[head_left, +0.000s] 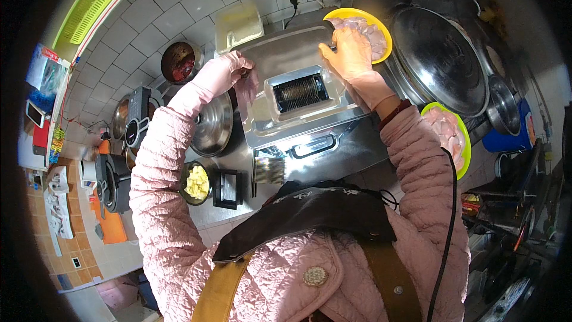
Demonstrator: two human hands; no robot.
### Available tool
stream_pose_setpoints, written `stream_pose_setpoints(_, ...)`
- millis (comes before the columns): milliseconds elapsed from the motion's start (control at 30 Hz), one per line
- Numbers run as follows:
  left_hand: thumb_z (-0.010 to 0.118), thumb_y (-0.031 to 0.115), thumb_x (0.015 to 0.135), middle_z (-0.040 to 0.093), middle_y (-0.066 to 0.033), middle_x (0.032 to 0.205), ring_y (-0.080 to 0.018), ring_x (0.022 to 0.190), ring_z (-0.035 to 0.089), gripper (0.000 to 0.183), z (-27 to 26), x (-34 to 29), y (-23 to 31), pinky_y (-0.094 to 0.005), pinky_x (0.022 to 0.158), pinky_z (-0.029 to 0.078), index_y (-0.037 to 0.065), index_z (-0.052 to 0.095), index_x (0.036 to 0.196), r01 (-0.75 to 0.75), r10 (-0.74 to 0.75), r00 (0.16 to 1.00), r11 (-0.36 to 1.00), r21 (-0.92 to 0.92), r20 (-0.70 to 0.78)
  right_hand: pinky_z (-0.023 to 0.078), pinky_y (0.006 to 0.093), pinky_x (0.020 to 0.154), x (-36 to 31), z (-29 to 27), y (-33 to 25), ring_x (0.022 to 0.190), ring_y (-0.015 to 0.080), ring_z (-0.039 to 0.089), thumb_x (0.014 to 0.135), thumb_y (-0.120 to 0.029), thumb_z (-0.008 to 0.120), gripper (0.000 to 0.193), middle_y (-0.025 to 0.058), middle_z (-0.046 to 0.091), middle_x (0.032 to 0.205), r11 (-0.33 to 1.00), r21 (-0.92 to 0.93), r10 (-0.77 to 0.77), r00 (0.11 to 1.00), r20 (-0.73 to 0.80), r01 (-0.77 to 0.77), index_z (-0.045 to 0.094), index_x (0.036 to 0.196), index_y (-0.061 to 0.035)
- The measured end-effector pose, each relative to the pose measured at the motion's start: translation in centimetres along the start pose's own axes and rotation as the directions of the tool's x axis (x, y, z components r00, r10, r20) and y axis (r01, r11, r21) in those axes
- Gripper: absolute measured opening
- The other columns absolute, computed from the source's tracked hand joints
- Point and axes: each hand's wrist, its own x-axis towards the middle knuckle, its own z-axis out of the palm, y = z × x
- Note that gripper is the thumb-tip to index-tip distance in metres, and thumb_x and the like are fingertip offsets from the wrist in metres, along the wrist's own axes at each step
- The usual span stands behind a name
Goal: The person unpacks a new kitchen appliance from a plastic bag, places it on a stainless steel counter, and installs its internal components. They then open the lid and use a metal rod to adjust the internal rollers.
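Note:
In front of me stands a boxy stainless steel meat slicer (pixel 256 116) with a front handle. A row of dark, closely set blades (pixel 301 92) shows through the opening in its metal top tray (pixel 280 53). My left hand (pixel 225 73), in a thin translucent glove, is closed at the tray's left edge, fingers curled on the rim. My right hand (pixel 350 59), in a gloved orange-tinted light, grips the tray's right edge, thumb on the inner side. Just beyond it sits a yellow bowl (pixel 389 36) of raw pale meat pieces.
A green bowl (pixel 466 161) of raw meat stands by my right forearm, near a large lidded wok (pixel 441 59). On the left are a metal lid (pixel 211 122), a bowl of chopped yellow food (pixel 197 182), a black frame (pixel 227 189) and a comb-like blade piece (pixel 269 170). A dark cable hangs along my right sleeve.

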Motion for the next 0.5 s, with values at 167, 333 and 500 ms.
stream_pose_setpoints(167,0.073,0.003,0.082,0.066,-0.0137,0.113,-0.0311,0.098,0.066,0.029,-0.51,0.1,0.69,-0.037,0.084,0.054,0.007,0.065,0.109,0.206,-0.238,0.97,0.914,0.351,0.05,0.048,0.0473,0.086,0.0,-0.15,0.02,0.098,0.0344,0.063,0.082,-0.03,0.065,0.031,0.0177,0.064,0.101,0.999,0.031,-0.02,1.0,0.019,0.019,0.064,0.095,-0.002)
stream_pose_setpoints(333,0.073,0.002,0.081,0.067,-0.0114,0.108,-0.029,0.098,0.067,0.038,-0.36,-0.13,0.51,-0.0363,0.085,0.054,0.01,0.064,0.117,-0.108,0.104,0.994,0.98,0.166,0.029,0.049,0.047,0.086,0.04,-0.35,-0.15,0.097,0.0354,0.063,0.082,-0.029,0.065,0.03,0.0184,0.064,0.1,0.998,0.001,0.062,0.995,0.079,-0.062,0.065,0.096,-0.0021)
stream_pose_setpoints(500,0.073,-0.001,0.078,0.063,-0.0108,0.104,-0.0308,0.1,0.065,0.045,-0.36,-0.03,0.21,-0.0357,0.086,0.054,0.013,0.064,0.12,0.164,-0.184,0.981,0.956,0.243,0.063,0.05,0.0464,0.084,0.03,-0.42,-0.23,0.097,0.0348,0.064,0.082,-0.029,0.066,0.031,0.0173,0.065,0.099,0.998,0.054,0.019,1.0,-0.007,-0.019,0.065,0.096,-0.002)
